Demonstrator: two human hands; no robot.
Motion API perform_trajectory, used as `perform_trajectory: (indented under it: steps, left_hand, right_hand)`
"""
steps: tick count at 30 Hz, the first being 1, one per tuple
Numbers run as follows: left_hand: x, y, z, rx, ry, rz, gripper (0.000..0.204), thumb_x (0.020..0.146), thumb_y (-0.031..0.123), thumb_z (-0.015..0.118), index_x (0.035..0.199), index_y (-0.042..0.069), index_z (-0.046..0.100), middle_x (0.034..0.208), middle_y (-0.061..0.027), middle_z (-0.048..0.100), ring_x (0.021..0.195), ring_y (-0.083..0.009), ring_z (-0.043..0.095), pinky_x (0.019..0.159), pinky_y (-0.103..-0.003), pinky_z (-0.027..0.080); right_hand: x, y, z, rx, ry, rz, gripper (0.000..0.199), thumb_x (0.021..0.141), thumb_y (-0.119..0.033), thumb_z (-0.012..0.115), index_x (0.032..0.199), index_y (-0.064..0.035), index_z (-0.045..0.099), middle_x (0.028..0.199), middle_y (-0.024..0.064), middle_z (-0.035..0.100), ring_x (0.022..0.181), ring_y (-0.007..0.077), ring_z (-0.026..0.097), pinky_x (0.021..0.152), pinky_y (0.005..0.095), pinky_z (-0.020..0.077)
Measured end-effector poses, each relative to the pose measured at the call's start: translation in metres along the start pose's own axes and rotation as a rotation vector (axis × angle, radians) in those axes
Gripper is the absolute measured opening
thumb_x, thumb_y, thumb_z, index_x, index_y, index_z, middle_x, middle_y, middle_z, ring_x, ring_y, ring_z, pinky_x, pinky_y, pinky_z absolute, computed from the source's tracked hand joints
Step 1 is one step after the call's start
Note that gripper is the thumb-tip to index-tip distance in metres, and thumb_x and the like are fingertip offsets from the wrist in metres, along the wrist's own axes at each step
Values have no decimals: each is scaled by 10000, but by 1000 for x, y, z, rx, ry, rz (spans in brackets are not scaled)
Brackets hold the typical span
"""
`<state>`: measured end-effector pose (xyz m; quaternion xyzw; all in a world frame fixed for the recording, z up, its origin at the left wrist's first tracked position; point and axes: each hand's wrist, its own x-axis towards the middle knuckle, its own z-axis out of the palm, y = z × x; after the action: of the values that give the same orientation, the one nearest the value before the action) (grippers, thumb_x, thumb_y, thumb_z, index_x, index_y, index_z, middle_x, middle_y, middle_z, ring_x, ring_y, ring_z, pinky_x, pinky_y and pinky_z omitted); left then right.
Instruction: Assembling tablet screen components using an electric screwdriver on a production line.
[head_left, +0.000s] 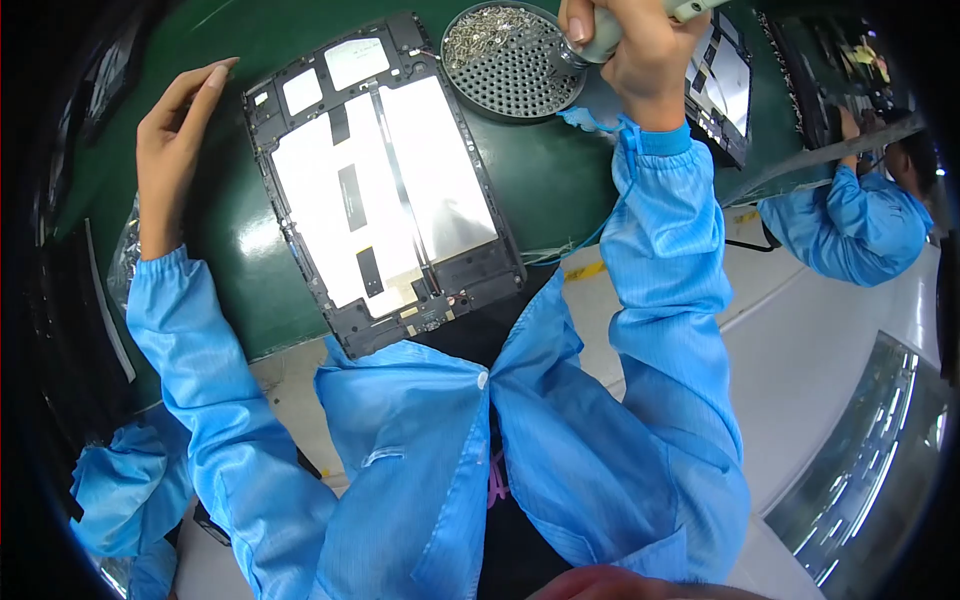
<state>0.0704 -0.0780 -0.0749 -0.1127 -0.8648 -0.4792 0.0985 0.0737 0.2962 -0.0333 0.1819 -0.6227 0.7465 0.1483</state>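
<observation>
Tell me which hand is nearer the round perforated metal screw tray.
Right. The right hand grips a screwdriver over the round perforated metal screw tray; the left hand lies flat on the mat, beyond the tablet frame.

Your right hand (640, 50) hides most of the pale tool (610, 40), whose top leaves the frame's far edge. The screws in the round tray (515, 60) are too small to tell apart.
</observation>
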Motion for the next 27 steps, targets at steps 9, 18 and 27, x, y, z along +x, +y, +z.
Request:
perform_trajectory:
  steps: [9,18,27]
  left_hand:
    - [-12,0,-11,18,-139,-77,236,986,184,647,1106,3,738,1058,-14,706,966,-96,602,846,-218,446]
    - [-11,-2,-11,-8,-183,-79,203,972,126,666,1112,-6,730,1026,-18,695,973,-94,621,900,-215,453]
    - [-11,0,-10,29,-162,-84,223,975,149,666,1135,10,735,1046,-18,700,996,-97,620,917,-217,451]
  right_hand:
    - [2,2,0,9,-38,8,297,808,38,570,1100,82,600,895,173,695,486,133,546,456,262,476]
    - [3,4,1,-19,-19,-10,307,811,37,565,1112,85,604,910,174,702,497,131,551,460,263,476]
    - [2,0,5,-67,-19,-25,304,818,25,544,1112,73,605,956,196,707,499,125,549,463,255,477]
